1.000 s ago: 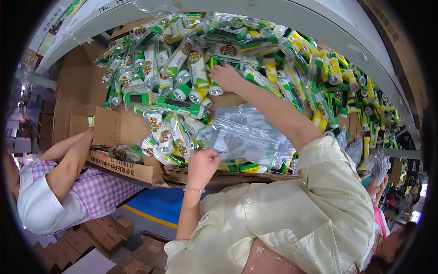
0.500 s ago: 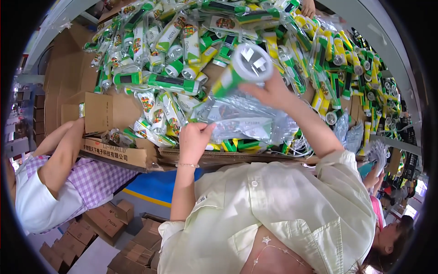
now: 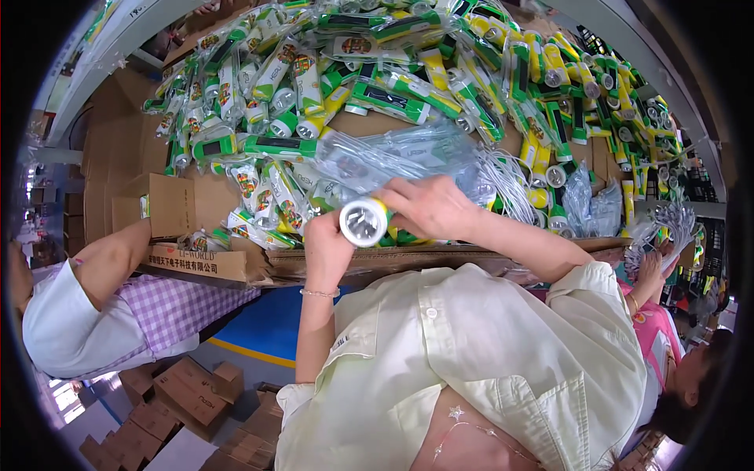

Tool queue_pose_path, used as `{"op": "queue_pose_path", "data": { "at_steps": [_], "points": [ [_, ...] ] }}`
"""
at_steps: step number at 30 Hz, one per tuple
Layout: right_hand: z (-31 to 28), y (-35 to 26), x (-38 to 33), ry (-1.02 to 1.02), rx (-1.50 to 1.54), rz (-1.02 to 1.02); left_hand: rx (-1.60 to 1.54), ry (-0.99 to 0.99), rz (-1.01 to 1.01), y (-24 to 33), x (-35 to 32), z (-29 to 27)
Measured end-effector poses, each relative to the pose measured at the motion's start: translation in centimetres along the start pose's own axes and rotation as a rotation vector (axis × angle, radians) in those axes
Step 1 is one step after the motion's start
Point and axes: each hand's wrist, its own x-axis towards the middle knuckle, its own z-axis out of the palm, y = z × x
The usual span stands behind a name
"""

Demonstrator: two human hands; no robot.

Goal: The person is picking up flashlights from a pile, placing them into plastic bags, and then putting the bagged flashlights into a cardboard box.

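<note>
A flashlight with a white-rimmed round head faces up toward me above the box's near edge; its body is mostly hidden behind the head. My right hand is closed on its right side, fingers curled at the yellow part behind the rim. Against the left side of the head is my left hand, fingers bent and closed; what they pinch is hidden. Just beyond both hands lies a pile of clear plastic bags. Bagged green, white and yellow flashlights are heaped farther off.
Bare yellow-green flashlights fill the right side, near a bundle of white cables. A cardboard edge runs in front of me. Co-workers' arms reach in at left and right. Cartons stand on the floor.
My right hand has brought the flashlight down and toward me, to my left hand. The printed clear bag that my left hand pinched is no longer plainly visible.
</note>
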Motion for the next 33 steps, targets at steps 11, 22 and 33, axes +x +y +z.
{"op": "queue_pose_path", "data": {
  "at_steps": [11,22,33],
  "points": [
    [-3.6,1.6,-1.9,0.615,0.531,0.289,-0.28,-0.004,-0.175,1.2,0.4,-1.8],
    [-1.8,-0.6,-0.5,0.484,0.055,-0.046,-0.437,-0.286,-0.168,2.7,-0.4,-0.1],
    [-3.1,0.1,-0.7,0.793,0.802,0.069,-0.455,-0.263,-0.413,4.2,0.8,-0.1]
  ]
}}
